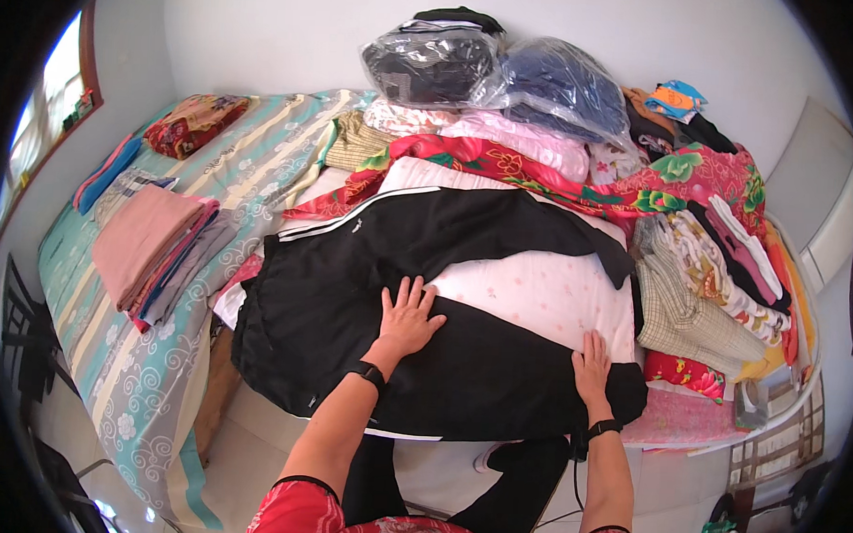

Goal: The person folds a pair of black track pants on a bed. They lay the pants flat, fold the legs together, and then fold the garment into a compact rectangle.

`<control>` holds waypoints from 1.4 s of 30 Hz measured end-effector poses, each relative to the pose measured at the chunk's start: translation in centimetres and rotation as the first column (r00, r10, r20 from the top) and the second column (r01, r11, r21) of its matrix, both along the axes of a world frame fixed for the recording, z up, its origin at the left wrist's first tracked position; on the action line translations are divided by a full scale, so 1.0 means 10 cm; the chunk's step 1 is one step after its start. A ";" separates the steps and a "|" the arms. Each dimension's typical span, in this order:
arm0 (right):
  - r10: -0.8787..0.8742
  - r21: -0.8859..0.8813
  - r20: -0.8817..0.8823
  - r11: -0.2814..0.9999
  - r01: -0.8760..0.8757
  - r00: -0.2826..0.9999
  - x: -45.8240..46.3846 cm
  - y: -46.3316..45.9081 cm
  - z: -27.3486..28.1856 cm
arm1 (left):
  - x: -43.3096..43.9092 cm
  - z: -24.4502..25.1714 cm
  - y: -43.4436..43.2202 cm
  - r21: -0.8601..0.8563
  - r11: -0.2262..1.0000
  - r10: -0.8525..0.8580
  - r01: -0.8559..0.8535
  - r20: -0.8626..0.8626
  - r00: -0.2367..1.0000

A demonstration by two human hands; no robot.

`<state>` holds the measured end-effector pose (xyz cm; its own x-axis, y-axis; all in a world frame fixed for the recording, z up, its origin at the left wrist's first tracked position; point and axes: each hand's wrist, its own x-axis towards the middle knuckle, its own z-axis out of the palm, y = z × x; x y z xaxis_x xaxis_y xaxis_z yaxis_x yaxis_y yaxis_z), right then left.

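Observation:
Black track pants (479,367) with white side stripes lie spread flat over a pale pink, small-patterned quilt (531,291), the waistband at the left and the legs apart. My left hand (409,321) rests palm down on the pants near the crotch, its fingertips at the edge of the pale quilt. Farther right, my right hand (592,365) lies flat on the lower part of the near leg, fingers reaching onto the quilt. Neither hand grips the fabric. Each wrist wears a black band.
Folded cloths (149,239) are stacked on a striped bedsheet (262,134) at the left. Clothes in clear plastic bags (433,66) sit at the back on bedding, behind a red floral quilt (486,159). Folded checked clothes (686,304) lie at the right, near a tissue box (751,405).

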<state>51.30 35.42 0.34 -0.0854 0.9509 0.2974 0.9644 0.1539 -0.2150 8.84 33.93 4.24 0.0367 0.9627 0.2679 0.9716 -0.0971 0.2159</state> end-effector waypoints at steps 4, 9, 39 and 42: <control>0.016 0.110 0.041 0.994 -0.020 0.999 -0.03 -0.03 -0.01 | 0.02 0.00 0.01 -0.006 1.000 -0.004 0.004 -0.017 1.000; 0.065 0.101 -0.180 0.994 -0.048 0.981 0.13 0.03 0.17 | 0.05 0.01 0.03 -0.010 1.000 -0.011 0.011 -0.033 0.999; 0.277 0.280 -0.945 0.960 0.008 -0.173 -0.10 1.61 2.85 | 0.07 -0.10 0.13 0.058 0.998 0.015 -0.014 -0.016 1.000; 0.482 0.493 -0.859 0.870 -0.024 -0.172 -0.20 1.15 3.53 | 0.04 -0.08 0.10 0.033 0.999 0.016 -0.016 -0.019 1.000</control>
<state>49.28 46.89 35.67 0.2848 0.8174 0.5008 -0.3811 0.5759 -0.7233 9.22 34.89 3.46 0.0266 0.9540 0.2985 0.9770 -0.0880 0.1941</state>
